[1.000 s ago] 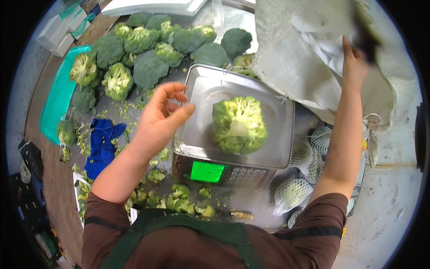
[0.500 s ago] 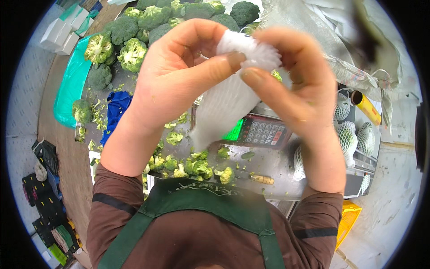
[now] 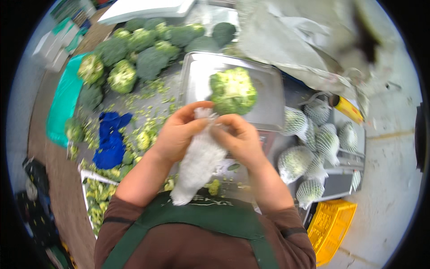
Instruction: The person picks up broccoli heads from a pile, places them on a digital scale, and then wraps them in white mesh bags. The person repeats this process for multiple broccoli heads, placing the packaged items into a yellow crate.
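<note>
White foam netting (image 3: pixel 198 163) hangs between both hands, close to the chest: the left hand (image 3: pixel 179 134) pinches its upper edge with thumb and fingers closed on it, and the right hand (image 3: pixel 239 141) grips the same edge just beside, apparently spreading the mouth, though blur hides the opening. Just beyond the knuckles a broccoli head (image 3: pixel 233 91) sits stem-up on the steel tray (image 3: pixel 268 96) of a scale. Netted broccoli heads (image 3: pixel 311 143) lie piled to the right above a yellow crate (image 3: pixel 331 224). Loose broccoli heads (image 3: pixel 148 49) crowd the bench (image 3: pixel 168 92) at the far left, near a blue cloth (image 3: pixel 109 141).
</note>
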Demonstrator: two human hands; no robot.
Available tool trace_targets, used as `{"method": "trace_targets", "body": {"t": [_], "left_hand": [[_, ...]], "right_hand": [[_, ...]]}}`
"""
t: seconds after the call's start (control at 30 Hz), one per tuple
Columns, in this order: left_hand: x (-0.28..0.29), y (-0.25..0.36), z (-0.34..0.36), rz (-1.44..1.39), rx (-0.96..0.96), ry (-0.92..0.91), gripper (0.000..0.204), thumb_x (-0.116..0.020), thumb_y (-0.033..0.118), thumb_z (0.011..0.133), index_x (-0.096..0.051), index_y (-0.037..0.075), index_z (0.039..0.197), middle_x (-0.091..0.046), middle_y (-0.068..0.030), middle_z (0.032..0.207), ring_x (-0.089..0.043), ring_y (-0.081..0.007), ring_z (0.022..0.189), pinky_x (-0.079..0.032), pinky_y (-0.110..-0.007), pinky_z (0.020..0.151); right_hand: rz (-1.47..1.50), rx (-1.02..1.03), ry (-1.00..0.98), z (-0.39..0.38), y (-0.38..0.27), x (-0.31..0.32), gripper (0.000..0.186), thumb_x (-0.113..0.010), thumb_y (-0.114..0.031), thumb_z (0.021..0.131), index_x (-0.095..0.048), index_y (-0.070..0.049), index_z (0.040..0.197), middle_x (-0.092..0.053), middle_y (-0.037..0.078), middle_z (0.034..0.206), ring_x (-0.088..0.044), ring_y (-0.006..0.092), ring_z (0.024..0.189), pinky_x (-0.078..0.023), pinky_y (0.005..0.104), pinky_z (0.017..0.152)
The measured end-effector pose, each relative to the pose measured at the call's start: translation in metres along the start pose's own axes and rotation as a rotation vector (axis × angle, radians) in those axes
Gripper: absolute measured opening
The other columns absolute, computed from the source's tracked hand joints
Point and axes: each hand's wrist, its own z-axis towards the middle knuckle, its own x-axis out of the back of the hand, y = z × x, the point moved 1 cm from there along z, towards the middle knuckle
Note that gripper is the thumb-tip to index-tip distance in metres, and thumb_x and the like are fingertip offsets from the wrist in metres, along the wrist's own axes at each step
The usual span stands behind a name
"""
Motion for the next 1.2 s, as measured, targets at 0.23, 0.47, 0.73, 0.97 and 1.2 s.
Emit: {"method": "trace_targets", "body": {"t": [0.23,0.47,0.73,0.97,1.2], "left_hand": [[0.025,-0.033,0.006,0.334,0.145,0.072,0.022,-0.061,0.011,0.091,-0.06,0.003,0.112,-0.063,-0.0011,0.096,-0.057,-0.0073,0.086,-0.047,-0.023,0.075],[-0.002,0.005,0.017,-0.187,0.002,0.115,0.04,-0.042,0.043,0.1,-0.059,0.01,0.085,-0.061,-0.0026,0.078,-0.057,-0.0114,0.067,-0.047,-0.027,0.06],[0.006,-0.028,-0.03,-0.014,0.412,-0.58,0.056,-0.076,0.008,0.075,-0.053,-0.004,0.124,-0.063,-0.0112,0.115,-0.059,-0.0179,0.107,-0.047,-0.034,0.093],[0.039,-0.034,0.033,0.609,-0.22,0.215,0.033,-0.063,0.001,0.083,-0.056,0.006,0.115,-0.061,-0.0044,0.094,-0.06,-0.015,0.089,-0.05,-0.029,0.079],[0.036,-0.004,0.11,0.786,-0.314,0.289,0.026,-0.048,0.014,0.096,-0.057,0.004,0.119,-0.062,-0.0011,0.091,-0.054,-0.0084,0.08,-0.044,-0.024,0.071]], "right_hand": [[-0.215,0.771,0.239,0.008,-0.001,0.007,0.022,-0.064,-0.003,0.086,-0.055,-0.003,0.106,-0.059,0.009,0.104,-0.058,0.0191,0.092,-0.046,0.0276,0.078],[0.071,0.084,-0.217,-0.005,0.003,0.017,0.066,-0.073,-0.012,0.08,-0.041,-0.002,0.137,-0.057,0.005,0.114,-0.056,0.0105,0.095,-0.045,0.0234,0.08],[0.895,-0.15,-0.243,-0.039,0.002,0.037,0.04,-0.061,-0.006,0.085,-0.049,-0.002,0.123,-0.062,0.011,0.105,-0.061,0.0189,0.096,-0.05,0.0324,0.084],[-0.722,0.054,0.287,-0.015,0.025,0.058,0.064,-0.059,-0.003,0.071,-0.049,-0.005,0.134,-0.058,0.02,0.115,-0.06,0.0328,0.1,-0.049,0.0364,0.085],[-0.584,0.466,0.401,0.046,0.035,0.071,0.048,-0.057,-0.013,0.077,-0.056,-0.001,0.123,-0.061,0.02,0.101,-0.063,0.0326,0.093,-0.05,0.0365,0.079]]}}
